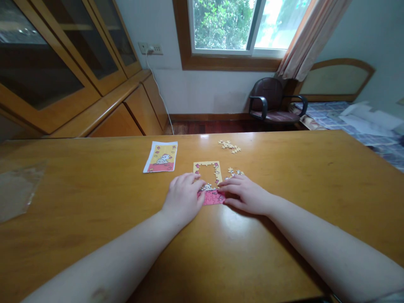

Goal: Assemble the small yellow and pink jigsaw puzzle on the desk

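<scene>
A small jigsaw puzzle [208, 172] lies on the wooden table [94, 189]; its yellow border and pink bottom rows are joined, its middle is bare. My left hand [183, 198] rests on the puzzle's lower left corner, fingers curled down onto it. My right hand [244, 193] lies flat at the lower right corner, fingers stretched leftward and touching the pink edge. A few loose pieces [235, 171] sit just beyond my right hand. A further heap of loose pieces [229, 145] lies farther back.
A printed reference picture [160, 157] lies left of the puzzle. A clear plastic bag [17, 189] sits at the table's left edge. Beyond the table stand a dark armchair [273, 101], wooden cabinets [78, 63] and a bed [356, 122].
</scene>
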`<move>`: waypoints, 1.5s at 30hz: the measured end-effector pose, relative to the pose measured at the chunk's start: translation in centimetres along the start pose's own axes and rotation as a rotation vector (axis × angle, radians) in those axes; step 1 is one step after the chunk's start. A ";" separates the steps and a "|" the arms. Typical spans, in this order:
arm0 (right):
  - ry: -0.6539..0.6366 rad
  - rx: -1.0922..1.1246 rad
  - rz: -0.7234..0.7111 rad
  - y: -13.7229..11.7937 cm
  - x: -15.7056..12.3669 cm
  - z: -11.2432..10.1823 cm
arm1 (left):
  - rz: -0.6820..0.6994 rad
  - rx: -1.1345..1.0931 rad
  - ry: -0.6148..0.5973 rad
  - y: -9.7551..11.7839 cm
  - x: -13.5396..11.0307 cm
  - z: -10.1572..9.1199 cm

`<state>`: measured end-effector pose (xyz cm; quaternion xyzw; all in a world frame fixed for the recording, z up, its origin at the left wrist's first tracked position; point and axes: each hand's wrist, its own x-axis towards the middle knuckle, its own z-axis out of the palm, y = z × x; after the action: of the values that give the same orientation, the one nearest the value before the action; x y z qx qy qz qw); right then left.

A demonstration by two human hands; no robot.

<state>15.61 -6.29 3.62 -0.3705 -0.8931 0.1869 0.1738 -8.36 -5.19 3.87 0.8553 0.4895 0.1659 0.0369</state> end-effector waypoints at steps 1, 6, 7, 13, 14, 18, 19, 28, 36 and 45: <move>-0.012 -0.019 -0.004 -0.1 0.0 0.0 | 0.012 0.001 -0.002 0.0 0.0 0.0; -0.052 -0.048 -0.012 0.0 -0.2 0.0 | 0.032 -0.009 -0.033 -0.1 0.3 0.0; -0.052 -0.049 -0.012 0.0 -0.2 0.0 | 0.029 -0.013 -0.031 -0.2 0.4 0.1; -0.043 -0.041 -0.012 0.0 -0.2 0.0 | 0.028 -0.010 -0.019 -0.3 0.4 0.1; -0.044 -0.042 -0.011 0.0 -0.2 0.0 | 0.034 -0.008 -0.015 -0.2 0.3 0.1; -0.054 -0.049 -0.012 0.2 -0.2 0.2 | 0.065 -0.013 -0.014 -0.1 0.1 0.1; -0.054 -0.049 -0.013 0.2 -0.2 0.2 | 0.067 -0.016 -0.022 -0.1 0.1 0.1; -0.016 -0.043 -0.016 0.0 -0.2 0.1 | 0.029 0.006 -0.024 0.1 0.2 -0.1; 0.105 -0.060 0.052 0.2 -0.2 0.2 | 0.025 0.031 -0.045 0.0 0.1 0.1; 0.435 -0.053 0.251 1.1 -0.4 0.2 | 0.072 0.018 -0.093 0.2 0.1 0.1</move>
<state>16.47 -5.89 2.82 -0.5142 -0.7863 0.0991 0.3277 -8.09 -5.19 3.82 0.8796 0.4574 0.1227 0.0459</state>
